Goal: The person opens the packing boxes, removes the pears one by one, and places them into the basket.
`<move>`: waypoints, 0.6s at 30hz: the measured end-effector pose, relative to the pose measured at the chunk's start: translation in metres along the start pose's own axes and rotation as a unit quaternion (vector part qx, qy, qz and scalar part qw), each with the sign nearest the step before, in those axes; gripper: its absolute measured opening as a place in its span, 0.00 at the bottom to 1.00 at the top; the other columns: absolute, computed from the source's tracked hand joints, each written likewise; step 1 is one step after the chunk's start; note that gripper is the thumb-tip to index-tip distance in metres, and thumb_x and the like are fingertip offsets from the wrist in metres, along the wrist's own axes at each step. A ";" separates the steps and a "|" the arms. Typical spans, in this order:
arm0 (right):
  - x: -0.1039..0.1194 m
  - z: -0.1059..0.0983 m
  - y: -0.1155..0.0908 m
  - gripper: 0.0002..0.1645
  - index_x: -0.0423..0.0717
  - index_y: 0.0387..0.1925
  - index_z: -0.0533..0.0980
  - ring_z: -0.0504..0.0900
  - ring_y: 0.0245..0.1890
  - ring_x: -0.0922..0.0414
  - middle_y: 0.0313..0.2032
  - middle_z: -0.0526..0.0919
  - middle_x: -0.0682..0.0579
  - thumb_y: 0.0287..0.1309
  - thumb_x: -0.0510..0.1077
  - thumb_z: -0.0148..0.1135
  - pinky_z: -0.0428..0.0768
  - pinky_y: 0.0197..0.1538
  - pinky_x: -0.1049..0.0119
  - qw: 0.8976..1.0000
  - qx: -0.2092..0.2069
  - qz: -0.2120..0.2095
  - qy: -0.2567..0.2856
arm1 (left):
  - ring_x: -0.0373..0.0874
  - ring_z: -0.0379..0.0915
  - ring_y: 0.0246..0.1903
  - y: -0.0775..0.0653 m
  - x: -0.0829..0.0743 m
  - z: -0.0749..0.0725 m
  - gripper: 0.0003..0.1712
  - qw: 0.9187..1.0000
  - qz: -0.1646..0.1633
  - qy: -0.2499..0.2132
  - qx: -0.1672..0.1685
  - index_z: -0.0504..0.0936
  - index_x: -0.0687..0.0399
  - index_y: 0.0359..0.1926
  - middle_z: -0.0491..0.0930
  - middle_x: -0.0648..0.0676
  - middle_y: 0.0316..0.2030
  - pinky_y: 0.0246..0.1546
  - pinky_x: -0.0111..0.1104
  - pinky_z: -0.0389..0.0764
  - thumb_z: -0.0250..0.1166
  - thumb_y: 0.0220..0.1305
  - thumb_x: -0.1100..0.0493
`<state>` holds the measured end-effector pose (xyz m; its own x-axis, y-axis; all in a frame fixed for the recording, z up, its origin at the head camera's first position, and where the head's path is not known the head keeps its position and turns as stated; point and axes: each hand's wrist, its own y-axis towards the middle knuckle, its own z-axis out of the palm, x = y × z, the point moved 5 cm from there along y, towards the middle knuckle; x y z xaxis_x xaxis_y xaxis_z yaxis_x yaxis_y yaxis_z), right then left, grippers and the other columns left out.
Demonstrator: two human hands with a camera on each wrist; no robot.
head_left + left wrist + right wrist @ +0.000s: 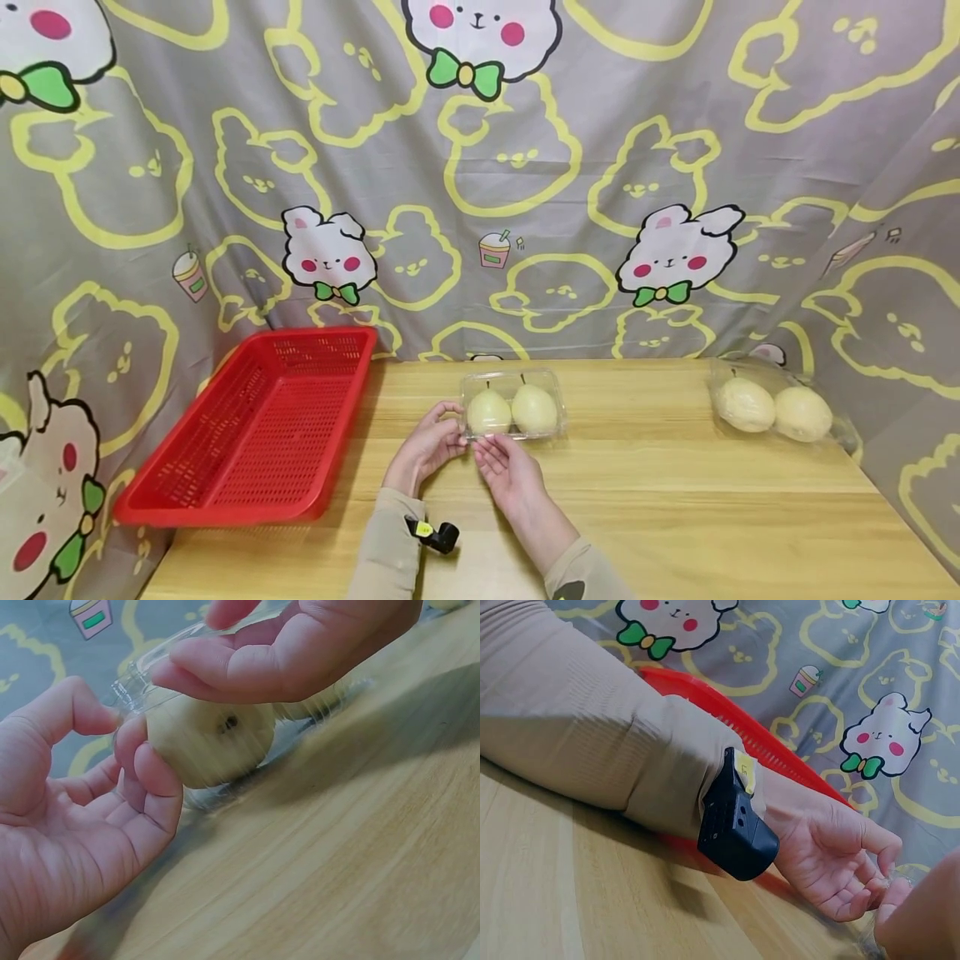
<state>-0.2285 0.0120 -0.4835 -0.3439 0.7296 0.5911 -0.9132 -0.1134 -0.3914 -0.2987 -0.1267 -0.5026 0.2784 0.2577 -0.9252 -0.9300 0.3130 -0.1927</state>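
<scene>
A clear plastic clamshell box [513, 433] with two pale yellow pears [535, 409] in it sits on the table in front of me. At its front left corner my left hand [429, 443] pinches the rim between thumb and curled fingers. My right hand [513, 475] is at the front edge, palm turned up. In the left wrist view the right hand [300, 656] has its thumb and fingers on either side of the rim, hiding part of the box. The right wrist view shows mostly the left hand [829, 855] and sleeve.
To the left stands a red perforated plastic basket [318, 467]. At the far right, two more pears [802, 414] lie in clear plastic packaging [716, 375]. A patterned curtain [420, 167] hangs behind the wooden table [675, 525]. A small black camera [438, 536] is strapped to the left wrist.
</scene>
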 end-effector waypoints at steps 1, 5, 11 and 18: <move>0.000 0.000 0.000 0.16 0.31 0.52 0.66 0.81 0.43 0.56 0.38 0.80 0.47 0.70 0.40 0.48 0.79 0.57 0.66 1.000 0.002 0.002 -0.001 | 0.36 0.73 0.21 0.000 0.000 0.000 0.17 1.000 0.000 0.000 0.001 0.66 0.51 0.46 0.76 0.48 0.24 0.30 0.29 0.77 0.50 0.59 0.73; -0.001 0.000 0.000 0.16 0.30 0.52 0.66 0.81 0.45 0.54 0.40 0.80 0.45 0.71 0.40 0.47 0.78 0.60 0.64 1.000 0.014 0.006 0.004 | 0.35 0.73 0.21 0.000 0.000 -0.001 0.17 1.000 -0.001 0.002 0.005 0.66 0.51 0.46 0.76 0.48 0.24 0.30 0.28 0.77 0.50 0.59 0.73; -0.001 0.001 0.001 0.21 0.28 0.57 0.62 0.81 0.48 0.52 0.46 0.78 0.42 0.72 0.41 0.45 0.76 0.63 0.62 0.999 0.037 0.019 0.015 | 0.35 0.73 0.21 0.000 0.001 -0.001 0.17 1.000 -0.001 0.002 0.008 0.66 0.52 0.47 0.77 0.48 0.25 0.30 0.28 0.77 0.50 0.60 0.73; 0.000 0.003 0.001 0.24 0.27 0.60 0.60 0.80 0.51 0.52 0.48 0.78 0.41 0.73 0.42 0.42 0.76 0.63 0.63 0.997 0.063 0.035 0.009 | 0.36 0.74 0.22 -0.001 0.000 -0.003 0.18 1.000 -0.002 0.000 -0.002 0.66 0.53 0.48 0.78 0.49 0.25 0.31 0.28 0.78 0.50 0.59 0.73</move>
<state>-0.2302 0.0099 -0.4823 -0.4057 0.7287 0.5517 -0.9074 -0.2485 -0.3389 -0.2988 -0.1297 -0.5037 0.2825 0.2567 -0.9243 -0.9296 0.3109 -0.1978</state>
